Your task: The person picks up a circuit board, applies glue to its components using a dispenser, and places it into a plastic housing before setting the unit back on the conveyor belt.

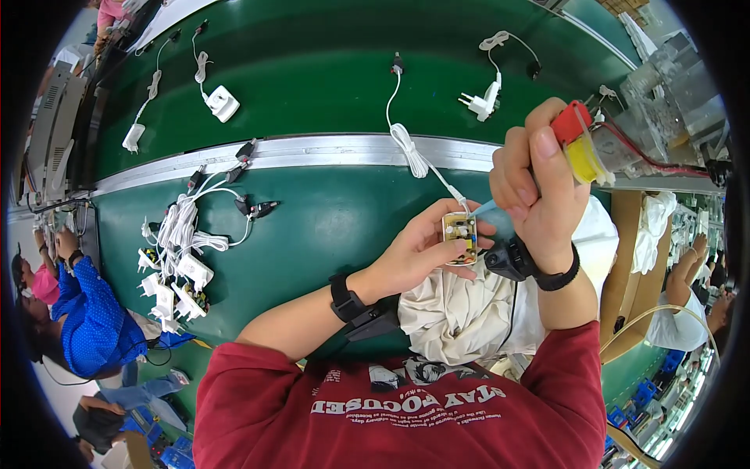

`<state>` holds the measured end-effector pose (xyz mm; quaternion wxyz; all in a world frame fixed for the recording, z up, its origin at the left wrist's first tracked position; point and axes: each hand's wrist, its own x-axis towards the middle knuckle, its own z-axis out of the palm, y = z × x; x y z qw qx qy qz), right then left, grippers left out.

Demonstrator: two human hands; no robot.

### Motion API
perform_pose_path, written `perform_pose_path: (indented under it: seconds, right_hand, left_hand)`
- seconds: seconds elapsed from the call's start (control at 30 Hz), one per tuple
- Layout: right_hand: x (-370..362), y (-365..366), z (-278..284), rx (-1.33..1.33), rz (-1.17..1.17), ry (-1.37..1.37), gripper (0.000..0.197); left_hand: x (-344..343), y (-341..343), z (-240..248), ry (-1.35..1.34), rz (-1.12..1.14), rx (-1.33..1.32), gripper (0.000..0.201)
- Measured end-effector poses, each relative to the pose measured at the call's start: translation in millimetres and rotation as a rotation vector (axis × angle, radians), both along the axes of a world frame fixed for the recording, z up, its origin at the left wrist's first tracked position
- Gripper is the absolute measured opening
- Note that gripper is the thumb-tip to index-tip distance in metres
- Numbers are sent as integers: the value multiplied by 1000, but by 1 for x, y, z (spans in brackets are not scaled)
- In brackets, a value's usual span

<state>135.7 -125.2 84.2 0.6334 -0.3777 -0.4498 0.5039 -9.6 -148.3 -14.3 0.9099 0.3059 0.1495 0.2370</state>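
My left hand (pixel 430 246) is closed round a small white power adapter with its case open. Its circuit board (pixel 461 231) faces up, and my thumb lies on the board's lower part. From the adapter's top a white cable (pixel 408 148) runs across the metal rail to a dark connector (pixel 398 62). My right hand (pixel 539 176) is a raised fist to the right. A thin light-blue stick (pixel 485 208) comes out below it, its tip at the board's upper edge. Beside my right thumb is a red and yellow block (pixel 574 137); whether I touch it cannot be told.
Several white adapters with bundled cables (pixel 183 234) are heaped on the green bench at left. More adapters (pixel 223 103) lie beyond the metal rail (pixel 312 154). White cloth (pixel 449 316) lies beneath my hands. Clear plastic equipment (pixel 664 102) stands right, above a cardboard box (pixel 621 234). Other people sit both sides.
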Motion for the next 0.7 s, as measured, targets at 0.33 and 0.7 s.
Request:
perform_pose_path:
  seconds: [0.33,0.7]
  right_hand:
    - [1,-3,10,-14,-19,-105,24]
    - [-7,-16,9,-93,63,-22,25]
  left_hand:
    - [0,3,1,70,5,-32,42]
    - [-1,4,-2,56,75,-151,39]
